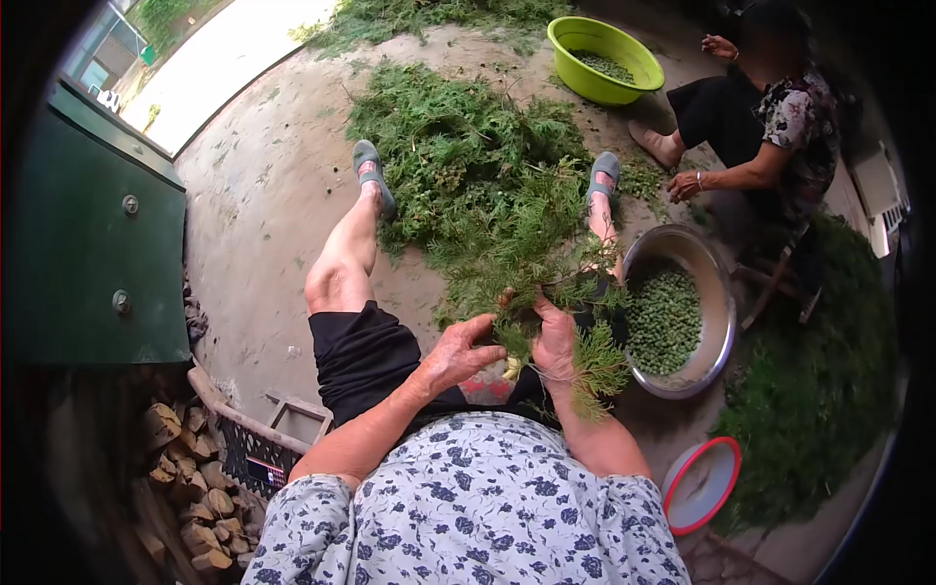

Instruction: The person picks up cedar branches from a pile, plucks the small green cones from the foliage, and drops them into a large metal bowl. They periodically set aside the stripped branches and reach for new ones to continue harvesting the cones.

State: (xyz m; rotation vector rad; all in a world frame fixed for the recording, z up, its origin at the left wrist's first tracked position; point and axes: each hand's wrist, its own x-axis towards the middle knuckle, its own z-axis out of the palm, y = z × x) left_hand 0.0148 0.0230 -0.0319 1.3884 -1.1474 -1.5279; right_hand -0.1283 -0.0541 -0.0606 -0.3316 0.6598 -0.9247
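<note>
Leafy branch held up over lap, near steel bowl. Right hand closed round its stem; left hand at foliage, fingers bent, whether pinching can't tell. Risk, I'd judge: hard tug could snap twigs, flick bits among bowl's green pieces. Long axis seems to run away from body, fanning towards floor pile; far tip lost in greenery.
</note>
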